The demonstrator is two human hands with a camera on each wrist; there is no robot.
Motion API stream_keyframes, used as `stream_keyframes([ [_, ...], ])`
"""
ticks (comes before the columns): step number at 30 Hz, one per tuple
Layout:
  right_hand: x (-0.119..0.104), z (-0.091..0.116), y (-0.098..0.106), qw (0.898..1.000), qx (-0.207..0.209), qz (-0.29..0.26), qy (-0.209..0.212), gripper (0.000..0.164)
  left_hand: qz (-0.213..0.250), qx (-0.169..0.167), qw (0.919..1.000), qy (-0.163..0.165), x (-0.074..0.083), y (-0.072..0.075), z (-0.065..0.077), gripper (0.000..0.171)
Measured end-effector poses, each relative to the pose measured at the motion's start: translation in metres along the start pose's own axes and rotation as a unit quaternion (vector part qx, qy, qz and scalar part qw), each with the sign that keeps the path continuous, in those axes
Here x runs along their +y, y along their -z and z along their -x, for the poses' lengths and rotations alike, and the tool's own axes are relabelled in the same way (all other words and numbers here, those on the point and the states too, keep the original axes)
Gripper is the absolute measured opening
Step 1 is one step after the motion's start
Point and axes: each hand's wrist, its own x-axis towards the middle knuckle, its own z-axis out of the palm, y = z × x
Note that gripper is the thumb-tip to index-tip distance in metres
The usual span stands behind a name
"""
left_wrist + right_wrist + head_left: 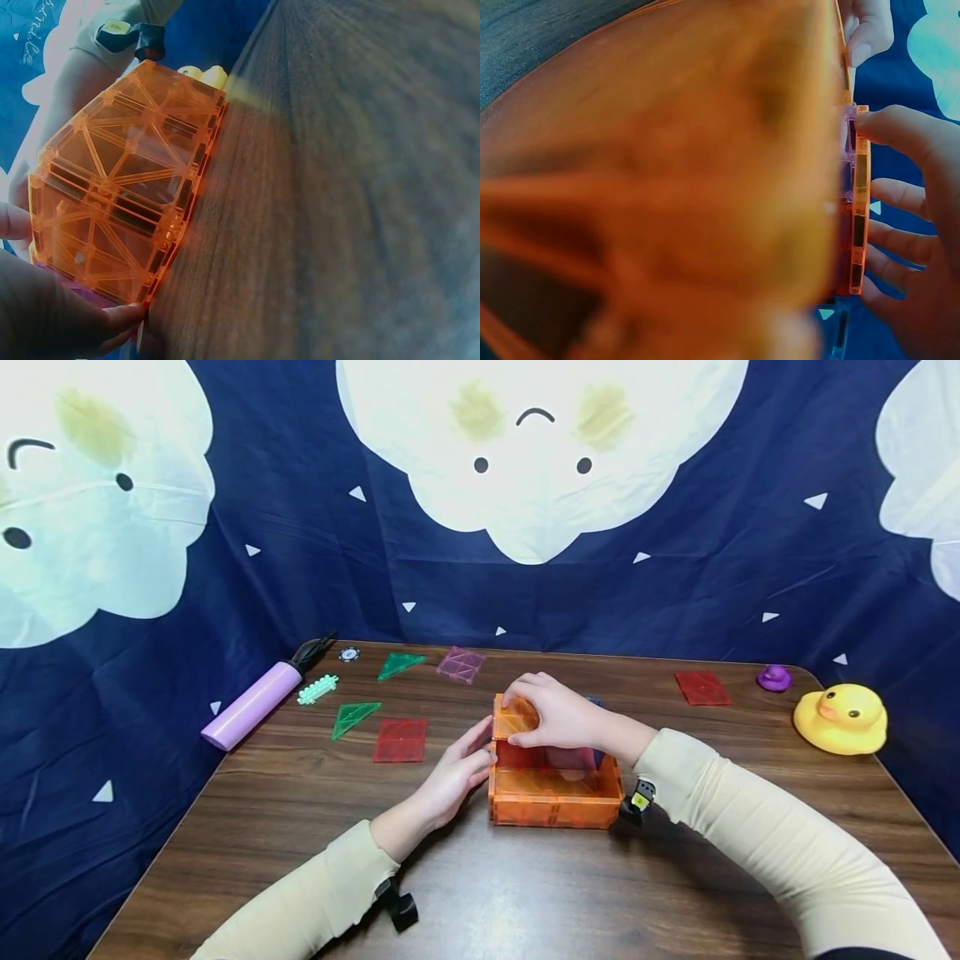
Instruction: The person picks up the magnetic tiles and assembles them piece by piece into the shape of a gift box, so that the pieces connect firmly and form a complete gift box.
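Note:
An orange translucent magnetic-tile box (555,811) stands on the table, its front wall formed of two square tiles. Over its back left part, my right hand (561,714) holds an orange square tile (516,718) by its edges, thumb on the near side and fingers on the far side. My left hand (456,772) rests against the box's left side with fairly straight fingers. In the left wrist view, fingertips (124,319) lie at the lower corner of the orange wall (127,180). Red and purple tiles show inside; a blue piece (596,701) is mostly hidden behind my right hand.
Red square tiles (400,741), green triangles (356,718) and a purple tile (461,665) lie left and behind. At far left are a lilac cylinder (255,704), a mint piece (318,689) and a chip (349,654). Rubber ducks (842,720) sit at right.

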Motion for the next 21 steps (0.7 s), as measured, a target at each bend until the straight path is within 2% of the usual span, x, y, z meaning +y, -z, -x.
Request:
stream_keyframes([
  [6,0.0011,-0.0005,0.0029,1.0,-0.019,0.007,0.011,0.051,-0.003,-0.001,1.0,-0.001,0.0007,-0.0001,0.0,0.078],
  [14,-0.0014,0.0008,0.0076,0.999,-0.04,0.009,0.012,0.067,0.0,-0.005,1.0,-0.005,-0.0015,0.0013,0.0008,0.077],
  [21,-0.0024,0.0023,0.0094,0.999,-0.033,0.011,0.024,0.064,0.001,-0.009,0.9999,-0.008,-0.0012,0.0003,0.0,0.077],
])
